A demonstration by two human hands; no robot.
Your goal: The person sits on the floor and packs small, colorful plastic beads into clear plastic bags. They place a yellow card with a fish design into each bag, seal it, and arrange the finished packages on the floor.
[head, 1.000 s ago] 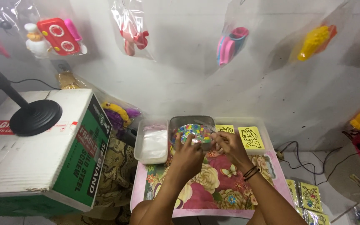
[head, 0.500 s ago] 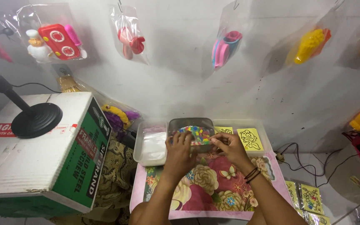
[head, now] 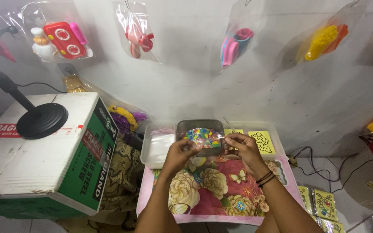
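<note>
Below a grey wall (head: 186,86), over a floral mat (head: 212,190), left hand (head: 178,153) and right hand (head: 242,149) pinch a clear packet of multicoloured beads (head: 203,137) between them.

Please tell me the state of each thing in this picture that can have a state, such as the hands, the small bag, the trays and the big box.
left hand: pinching the small clear bag's left edge
right hand: pinching the bag's right edge
small clear bag: held up, filled with colourful bits
grey tray: uncovered, contents hidden behind the bag
clear tray: uncovered, holds clear bags
cardboard box: closed, stand on top
wall bags: hanging, with toys inside
</note>
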